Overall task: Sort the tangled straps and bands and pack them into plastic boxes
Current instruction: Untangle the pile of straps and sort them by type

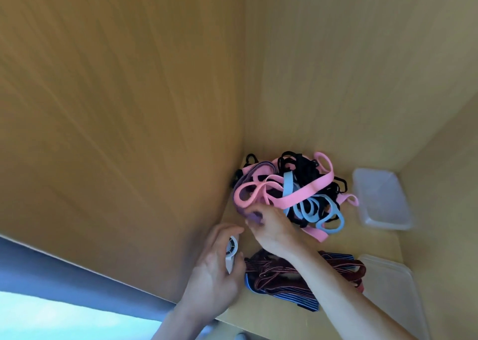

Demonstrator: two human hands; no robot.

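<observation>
Head view: I'm looking into a pale wooden compartment, with the shelf (289, 311) under my arms and a tall side panel (116, 120) on my left meeting the back wall in a corner. Pushed into that corner is the pile of bands (292, 192), pink, light blue and black loops all knotted together. A clear plastic box (382, 200) stands just right of the pile, with the bands outside it on the wood. Nearer me there's a second clear container (393, 290); box or lid, I can't tell. The striped straps (279, 283), dark red and blue, lie beside it under my right forearm. My left hand (214, 267) is curled round a white round gadget (231, 252). My right hand (271, 226) reaches the pile's near edge, fingers bent and pinching a purple band (252, 217), though it's blurred there.
</observation>
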